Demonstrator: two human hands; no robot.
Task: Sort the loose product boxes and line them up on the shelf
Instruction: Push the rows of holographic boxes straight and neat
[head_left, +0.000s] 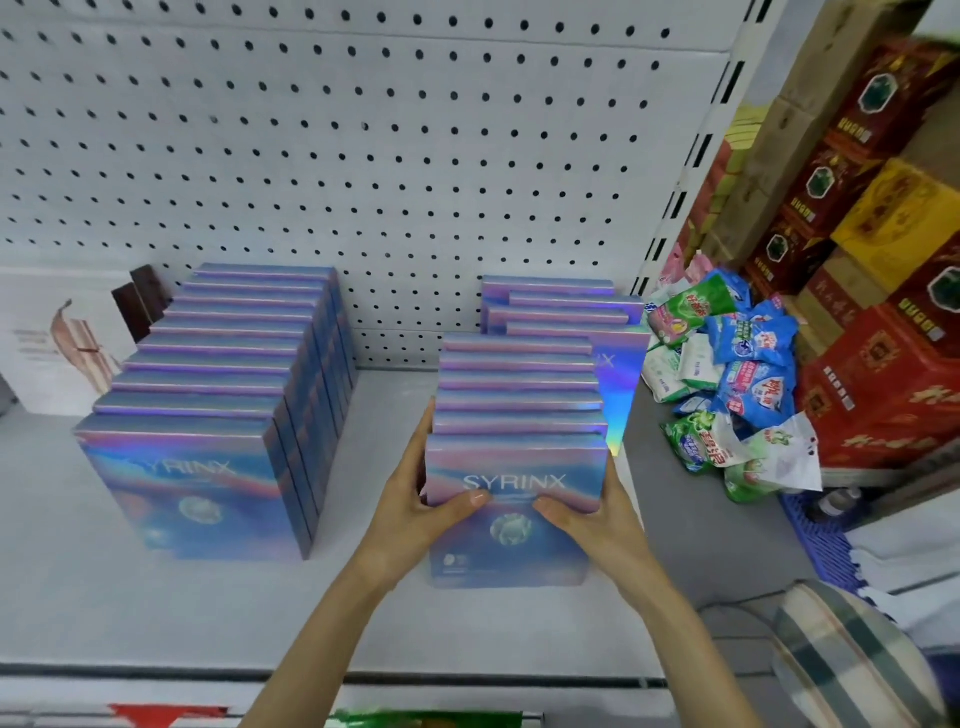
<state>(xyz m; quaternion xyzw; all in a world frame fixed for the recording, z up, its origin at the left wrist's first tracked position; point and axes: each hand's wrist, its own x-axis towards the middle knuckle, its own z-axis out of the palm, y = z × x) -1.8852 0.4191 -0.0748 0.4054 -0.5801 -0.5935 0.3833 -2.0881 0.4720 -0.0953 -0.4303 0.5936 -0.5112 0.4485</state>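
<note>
White shelf (156, 597) lying under both wrists. Left hand (410, 514) and right hand (592, 519) gripping the front box (514, 551), thumbs pressing on its face, fingers running along its sides. Box standing upright on the shelf, heading a row of boxes (519, 384) running back beyond the hands. Second row (218, 395) standing left of the left hand. Packets (727, 374) piling right of the right hand, red cartons (883, 374) beyond. Pegboard wall (363, 156) rising farthest back.
</note>
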